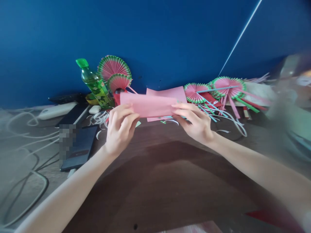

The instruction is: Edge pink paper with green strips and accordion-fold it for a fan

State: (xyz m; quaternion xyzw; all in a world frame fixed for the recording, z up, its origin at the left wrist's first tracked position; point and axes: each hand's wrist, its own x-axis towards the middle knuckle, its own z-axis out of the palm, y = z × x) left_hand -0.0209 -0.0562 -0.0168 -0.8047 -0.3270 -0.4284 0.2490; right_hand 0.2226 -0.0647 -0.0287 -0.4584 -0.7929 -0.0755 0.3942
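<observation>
A pink sheet of paper (153, 105), folded or bent into a wide strip, is held up above the table by its two ends. My left hand (121, 127) pinches its left end, with the thumb hidden behind the paper. At the right end, my right hand (194, 119) grips the paper between fingers and thumb. Behind it lies another pink sheet (167, 93), partly covered by the held one.
Pleated pink-and-green paper fans (114, 69) lean on the blue wall, beside a green-capped bottle (93, 84). More fans (228, 87) and paper strips (233, 119) lie at right. A dark phone-like device (81, 149) and white cables (36, 136) are at left on the brown table (170, 187).
</observation>
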